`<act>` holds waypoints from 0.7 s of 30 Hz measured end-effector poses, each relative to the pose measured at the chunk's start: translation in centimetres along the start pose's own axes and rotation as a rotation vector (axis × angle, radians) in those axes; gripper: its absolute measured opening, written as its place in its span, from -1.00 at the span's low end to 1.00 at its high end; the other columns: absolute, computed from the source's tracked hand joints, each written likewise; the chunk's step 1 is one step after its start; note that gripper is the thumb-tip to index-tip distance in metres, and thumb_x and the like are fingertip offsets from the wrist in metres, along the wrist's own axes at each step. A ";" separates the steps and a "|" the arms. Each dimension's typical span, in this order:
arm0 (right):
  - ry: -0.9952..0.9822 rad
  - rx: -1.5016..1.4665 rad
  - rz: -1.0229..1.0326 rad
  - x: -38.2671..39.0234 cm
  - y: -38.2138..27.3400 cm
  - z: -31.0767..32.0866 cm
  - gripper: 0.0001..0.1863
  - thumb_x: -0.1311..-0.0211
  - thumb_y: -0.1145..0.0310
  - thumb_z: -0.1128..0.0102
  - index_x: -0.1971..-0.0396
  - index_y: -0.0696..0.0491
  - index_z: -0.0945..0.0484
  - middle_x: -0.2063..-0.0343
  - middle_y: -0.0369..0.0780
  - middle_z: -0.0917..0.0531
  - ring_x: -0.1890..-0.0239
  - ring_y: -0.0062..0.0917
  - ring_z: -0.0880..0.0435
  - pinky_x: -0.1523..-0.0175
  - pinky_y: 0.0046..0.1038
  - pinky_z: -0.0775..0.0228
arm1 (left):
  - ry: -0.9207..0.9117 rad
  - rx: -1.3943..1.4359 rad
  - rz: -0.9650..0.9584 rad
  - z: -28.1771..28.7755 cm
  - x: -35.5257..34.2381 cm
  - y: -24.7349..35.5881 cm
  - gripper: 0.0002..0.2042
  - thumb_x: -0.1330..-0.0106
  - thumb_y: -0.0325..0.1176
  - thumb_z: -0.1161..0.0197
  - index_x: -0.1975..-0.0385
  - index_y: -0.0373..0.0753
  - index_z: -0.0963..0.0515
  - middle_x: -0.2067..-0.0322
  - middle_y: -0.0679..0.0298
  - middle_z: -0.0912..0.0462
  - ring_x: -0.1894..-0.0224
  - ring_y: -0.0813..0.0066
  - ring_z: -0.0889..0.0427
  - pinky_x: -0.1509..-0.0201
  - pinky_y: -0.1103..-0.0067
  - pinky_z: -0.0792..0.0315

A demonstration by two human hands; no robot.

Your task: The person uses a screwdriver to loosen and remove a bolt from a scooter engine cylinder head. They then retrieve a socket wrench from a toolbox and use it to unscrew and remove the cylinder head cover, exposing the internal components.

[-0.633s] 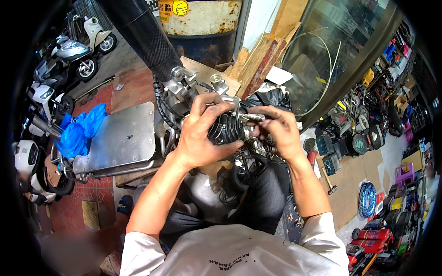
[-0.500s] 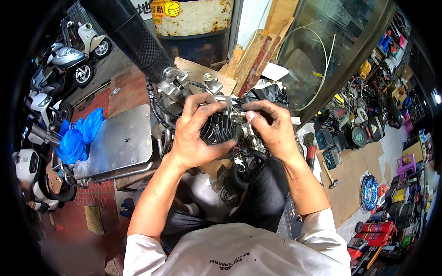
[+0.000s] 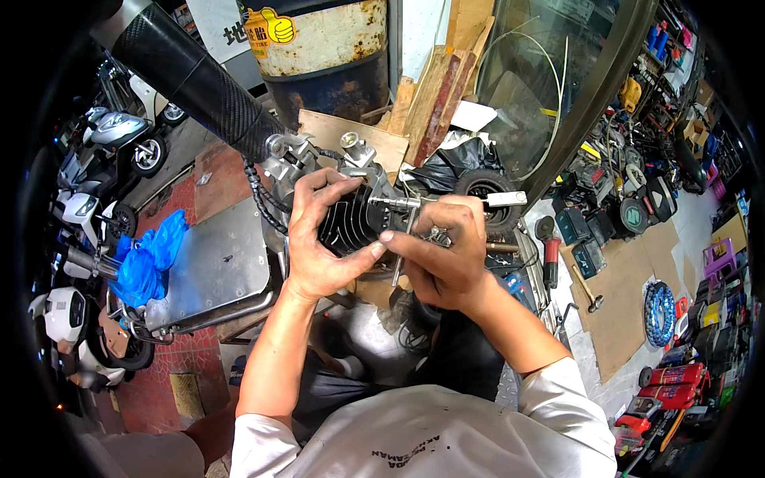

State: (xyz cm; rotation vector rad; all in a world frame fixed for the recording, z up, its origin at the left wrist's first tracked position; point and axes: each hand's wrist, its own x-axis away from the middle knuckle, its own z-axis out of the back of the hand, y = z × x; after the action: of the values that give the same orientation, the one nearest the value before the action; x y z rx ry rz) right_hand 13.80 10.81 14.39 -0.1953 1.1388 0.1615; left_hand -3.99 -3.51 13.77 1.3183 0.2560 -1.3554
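Note:
A black finned engine cylinder [image 3: 351, 221] sits in the grip of my left hand [image 3: 312, 239], its fingers over the top and thumb along the lower side. A silvery T-bar socket wrench [image 3: 396, 202] points at the cylinder's right side, its thin cross bar slanting downward. My right hand [image 3: 450, 251] is closed around this wrench, with the thumb tip by the lower right edge of the fins. Whether the socket sits on a fastener is too small to tell. Just beyond my hands are a metal clamp [image 3: 293, 151] and a thick black tube [image 3: 203, 80].
A flat metal rack plate [image 3: 219, 259] with a blue plastic bag [image 3: 147, 259] lies left. A rusty drum [image 3: 331, 60] and wood boards [image 3: 434, 99] stand ahead. Right are an angle grinder [image 3: 550, 251], a hammer [image 3: 588, 288] and cardboard [image 3: 617, 319]. Scooters [image 3: 119, 127] are parked far left.
My right hand has turned and come lower, its thumb now beside the fins. The wrench's cross bar now shows hanging downward. My left hand and the cylinder appear slightly further left.

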 end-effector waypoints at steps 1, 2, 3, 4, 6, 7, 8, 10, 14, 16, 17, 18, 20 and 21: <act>-0.032 -0.149 -0.083 0.4 -0.2 0.2 -0.65 -0.05 0.40 -0.45 0.10 -0.12 -0.79 0.18 -0.27 -0.60 0.14 -0.31 -0.57 0.03 -0.28 -0.45 | 0.013 0.014 0.011 -0.2 0.1 -0.1 -0.26 0.07 -0.14 -0.65 -0.16 -0.35 -0.62 -0.14 0.03 -0.50 -0.24 0.17 -0.54 -0.38 0.31 -0.42; -0.064 -0.298 -0.166 0.8 -0.3 0.5 -0.66 -0.07 0.39 -0.47 0.09 -0.10 -0.79 0.19 -0.26 -0.59 0.16 -0.32 -0.55 0.05 -0.29 -0.43 | 0.018 0.011 0.004 -0.2 0.1 -0.2 -0.26 0.09 -0.17 -0.66 -0.17 -0.33 -0.62 -0.14 0.02 -0.51 -0.23 0.16 -0.55 -0.37 0.30 -0.44; -0.095 -0.448 -0.248 1.1 -0.5 0.6 -0.67 -0.09 0.38 -0.49 0.08 -0.08 -0.79 0.20 -0.25 -0.57 0.18 -0.33 -0.54 0.07 -0.30 -0.40 | 0.022 0.008 -0.003 -0.1 0.1 -0.2 -0.26 0.11 -0.21 -0.68 -0.18 -0.32 -0.63 -0.14 0.02 -0.51 -0.22 0.15 -0.55 -0.36 0.30 -0.46; -0.084 -0.447 -0.281 1.3 -0.8 0.6 -0.68 -0.10 0.37 -0.51 0.09 -0.06 -0.79 0.20 -0.24 -0.57 0.19 -0.34 -0.54 0.08 -0.30 -0.40 | 0.022 0.005 -0.009 -0.1 0.1 -0.3 -0.25 0.12 -0.24 -0.70 -0.18 -0.30 -0.63 -0.13 0.02 -0.51 -0.22 0.14 -0.56 -0.35 0.30 -0.47; -0.060 -0.442 -0.346 1.5 -1.5 0.4 -0.68 -0.12 0.34 -0.54 0.09 -0.01 -0.78 0.20 -0.23 -0.57 0.21 -0.35 -0.53 0.09 -0.31 -0.38 | 0.032 0.056 0.007 -0.1 0.1 -0.5 -0.25 0.11 -0.22 -0.70 -0.18 -0.32 -0.63 -0.13 0.03 -0.52 -0.22 0.16 -0.56 -0.35 0.30 -0.46; -0.089 -0.419 -0.393 1.8 -1.7 0.3 -0.68 -0.11 0.33 -0.56 0.10 0.00 -0.78 0.16 -0.19 -0.60 0.17 -0.34 -0.54 0.04 -0.31 -0.41 | 0.042 0.095 0.023 0.0 0.2 -0.6 -0.25 0.10 -0.21 -0.70 -0.17 -0.33 -0.63 -0.13 0.04 -0.52 -0.23 0.16 -0.56 -0.36 0.31 -0.45; -0.070 -0.401 -0.381 1.9 -1.6 0.2 -0.69 -0.12 0.32 -0.56 0.11 0.01 -0.78 0.13 -0.16 -0.62 0.15 -0.33 -0.54 0.02 -0.31 -0.42 | 0.052 0.134 0.039 0.1 0.2 -0.8 -0.25 0.10 -0.19 -0.70 -0.17 -0.33 -0.63 -0.13 0.04 -0.53 -0.23 0.17 -0.55 -0.37 0.31 -0.44; -0.032 -0.369 -0.356 1.9 -0.5 -0.1 -0.70 -0.14 0.29 -0.56 0.12 0.02 -0.78 0.07 -0.11 -0.64 0.12 -0.31 -0.54 -0.02 -0.29 -0.44 | 0.049 0.196 0.101 0.7 0.2 -1.1 -0.22 0.09 -0.08 -0.68 -0.16 -0.37 -0.63 -0.14 0.03 -0.54 -0.26 0.16 -0.52 -0.43 0.31 -0.36; -0.016 -0.328 -0.509 1.0 2.7 -1.0 -0.69 -0.39 0.18 -0.40 0.16 0.16 -0.78 -0.13 0.09 -0.64 -0.17 -0.09 -0.61 -0.26 -0.16 -0.46 | 0.010 0.283 0.162 1.0 -0.1 -1.1 -0.20 0.09 0.02 -0.65 -0.15 -0.39 -0.63 -0.17 0.00 -0.53 -0.29 0.14 -0.50 -0.48 0.29 -0.30; -0.005 -0.368 -0.550 -1.0 3.2 -1.1 -0.65 -0.39 0.18 -0.39 0.15 0.21 -0.78 -0.10 0.11 -0.65 -0.14 -0.09 -0.65 -0.23 -0.20 -0.50 | -0.015 0.276 0.169 1.0 0.0 -1.0 -0.20 0.08 0.02 -0.64 -0.15 -0.40 -0.63 -0.18 -0.01 -0.53 -0.31 0.13 -0.49 -0.48 0.28 -0.30; 0.010 -0.404 -0.588 -2.3 2.9 -1.1 -0.65 -0.39 0.17 -0.39 0.14 0.21 -0.78 -0.09 0.11 -0.65 -0.12 -0.09 -0.66 -0.20 -0.23 -0.52 | -0.021 0.245 0.169 1.0 -0.1 -0.8 -0.20 0.08 0.01 -0.62 -0.15 -0.40 -0.63 -0.18 -0.02 -0.54 -0.32 0.11 -0.48 -0.48 0.27 -0.29; 0.025 -0.440 -0.627 -3.2 3.0 -1.4 -0.64 -0.39 0.17 -0.38 0.14 0.22 -0.78 -0.08 0.11 -0.66 -0.11 -0.10 -0.68 -0.18 -0.26 -0.54 | -0.018 0.263 0.184 1.0 -0.2 -0.9 -0.20 0.08 0.01 -0.62 -0.15 -0.41 -0.63 -0.18 -0.02 -0.54 -0.32 0.11 -0.48 -0.48 0.27 -0.29; -0.013 -0.353 -0.527 -4.4 3.9 -1.7 -0.68 -0.36 0.22 -0.39 0.13 0.20 -0.78 0.12 0.03 -0.70 0.11 -0.16 -0.73 0.04 -0.24 -0.57 | -0.004 0.294 0.213 1.2 -0.4 -0.9 -0.20 0.09 0.01 -0.61 -0.15 -0.41 -0.63 -0.17 -0.02 -0.55 -0.32 0.11 -0.48 -0.48 0.26 -0.28; -0.083 -0.360 -0.557 -5.6 3.4 -1.0 -0.69 -0.36 0.23 -0.39 0.14 0.19 -0.78 0.18 0.01 -0.70 0.16 -0.16 -0.73 0.08 -0.22 -0.55 | 0.005 0.312 0.234 1.2 -0.4 -0.9 -0.19 0.09 0.02 -0.60 -0.15 -0.42 -0.62 -0.17 -0.01 -0.55 -0.31 0.11 -0.49 -0.48 0.27 -0.29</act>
State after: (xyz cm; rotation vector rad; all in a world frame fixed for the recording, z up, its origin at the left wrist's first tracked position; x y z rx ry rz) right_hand 9.82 13.77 18.84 -0.8070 0.9284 -0.1226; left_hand -5.49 -3.98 13.98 1.5563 -0.1096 -1.2250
